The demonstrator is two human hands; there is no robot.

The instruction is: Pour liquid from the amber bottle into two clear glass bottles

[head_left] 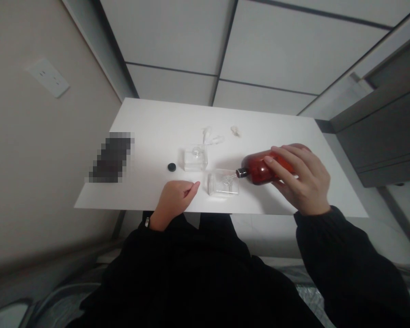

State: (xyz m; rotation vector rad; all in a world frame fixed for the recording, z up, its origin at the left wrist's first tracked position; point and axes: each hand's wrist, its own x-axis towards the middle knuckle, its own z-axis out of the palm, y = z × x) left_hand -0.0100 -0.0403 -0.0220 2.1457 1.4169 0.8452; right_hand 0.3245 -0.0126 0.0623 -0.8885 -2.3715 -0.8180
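Observation:
My right hand point(300, 180) is wrapped round a red-brown bottle point(261, 167), tipped nearly level with its black-ringed neck to the left. Clear liquid point(229, 176) runs from the mouth into a small clear square container point(223, 187) near the table's front edge. To the left of that container my left hand point(176, 200) rests by the edge, fingers curled into a fist and thumb stretched out; I see nothing in it. A second clear container point(196, 159) stands just behind, with something round and transparent in it. Beside it lies a black cap point(171, 167).
The white table point(150, 127) carries a white cable or similar thin item point(210, 136) and a small crumpled pale piece point(235, 131) at the back. A dark blurred-out rectangle point(112, 157) lies on the left. Walls with a socket point(49, 77) stand behind and left.

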